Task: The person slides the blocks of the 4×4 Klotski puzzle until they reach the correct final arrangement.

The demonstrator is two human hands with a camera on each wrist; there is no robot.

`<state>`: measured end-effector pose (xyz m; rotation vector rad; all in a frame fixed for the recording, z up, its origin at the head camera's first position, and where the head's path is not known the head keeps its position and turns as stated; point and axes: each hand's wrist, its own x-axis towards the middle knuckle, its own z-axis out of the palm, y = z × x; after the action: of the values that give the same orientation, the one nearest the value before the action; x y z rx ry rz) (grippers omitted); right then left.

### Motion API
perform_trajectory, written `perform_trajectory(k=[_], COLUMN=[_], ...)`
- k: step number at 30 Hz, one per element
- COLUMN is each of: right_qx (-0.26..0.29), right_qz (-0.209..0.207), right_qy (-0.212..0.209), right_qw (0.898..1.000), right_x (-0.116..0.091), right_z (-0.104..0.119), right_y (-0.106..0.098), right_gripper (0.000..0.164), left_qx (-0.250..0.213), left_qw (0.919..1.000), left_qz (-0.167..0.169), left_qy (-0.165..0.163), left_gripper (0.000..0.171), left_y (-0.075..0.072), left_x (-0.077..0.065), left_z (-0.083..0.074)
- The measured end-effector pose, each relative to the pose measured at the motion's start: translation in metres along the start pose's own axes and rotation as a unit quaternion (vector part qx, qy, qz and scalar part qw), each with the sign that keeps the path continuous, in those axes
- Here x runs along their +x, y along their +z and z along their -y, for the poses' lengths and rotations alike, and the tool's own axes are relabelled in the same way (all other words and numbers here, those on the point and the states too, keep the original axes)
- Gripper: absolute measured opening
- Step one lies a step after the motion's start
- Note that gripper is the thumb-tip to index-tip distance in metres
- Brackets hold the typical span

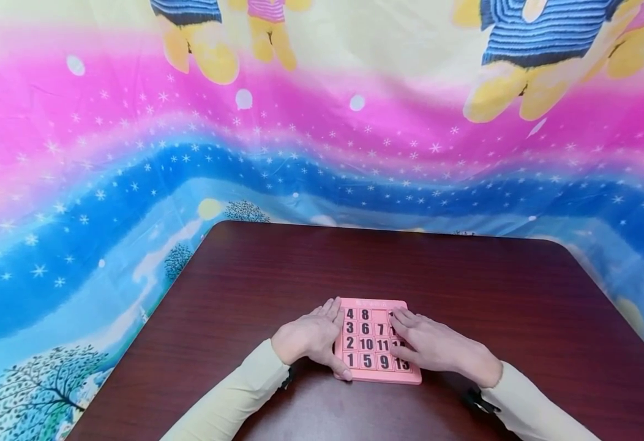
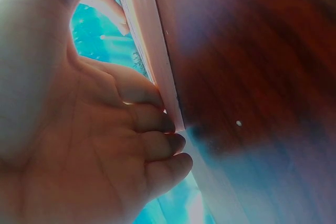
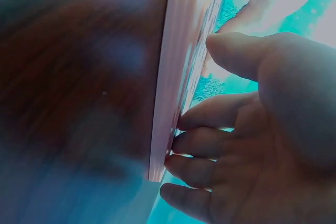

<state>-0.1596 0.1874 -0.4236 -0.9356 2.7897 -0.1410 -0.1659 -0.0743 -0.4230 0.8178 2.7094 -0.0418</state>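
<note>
A pink number slide puzzle (image 1: 379, 375) lies flat on the table, its square tiles printed with black numbers. One slot stands vacant in the top row, right of the 8. My left hand (image 1: 313, 334) rests along the puzzle's left edge, with the thumb low at the near corner; fingertips touch the side wall in the left wrist view. From the right, my right hand (image 1: 438, 343) reaches over the right-hand column, its extended fingers partly covering those tiles. In the right wrist view, the right thumb (image 3: 236, 53) is over the number face and the other fingers are near the puzzle's side.
The dark brown wooden table (image 1: 278, 263) has rounded far corners. Behind and beside it hangs a colourful curtain (image 1: 322, 135) with pink and blue bands, snowflakes and trees. Pale sleeves (image 1: 234, 392) cover both forearms, and a dark strap (image 1: 482, 401) shows at the right wrist.
</note>
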Motion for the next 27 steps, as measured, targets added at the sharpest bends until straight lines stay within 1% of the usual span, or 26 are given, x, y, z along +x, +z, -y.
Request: perform_trajectory(k=[6,13,19,23,27], right_qx=[0.006,-0.006,0.002,-0.002,-0.008], right_qz=[-0.001,-0.004,0.016,0.016,0.021], right_qy=[-0.004,-0.045,-0.045,-0.046,-0.042], right_qw=[1.0,0.999,0.999,0.999,0.999], right_x=[0.001,0.013,0.027,0.035,0.037], right_z=[0.007,0.021,0.032,0.035,0.037], right_y=[-0.004,-0.012,-0.012,-0.008,-0.004], right_gripper=[0.069,0.069,0.068,0.068,0.069], left_qx=[-0.009,-0.006,-0.015,-0.013,-0.013], left_qw=[0.9999,0.9999,0.9998,0.9998,0.9998], left_qz=[0.007,0.011,0.014,0.011,0.011], left_qy=[-0.006,-0.009,-0.009,-0.005,-0.006], left_gripper=[0.132,0.131,0.132,0.132,0.132], left_y=[0.0,-0.002,-0.002,-0.001,-0.001], left_x=[0.0,0.0,-0.001,0.0,0.001], left_z=[0.0,0.001,0.001,0.001,0.001])
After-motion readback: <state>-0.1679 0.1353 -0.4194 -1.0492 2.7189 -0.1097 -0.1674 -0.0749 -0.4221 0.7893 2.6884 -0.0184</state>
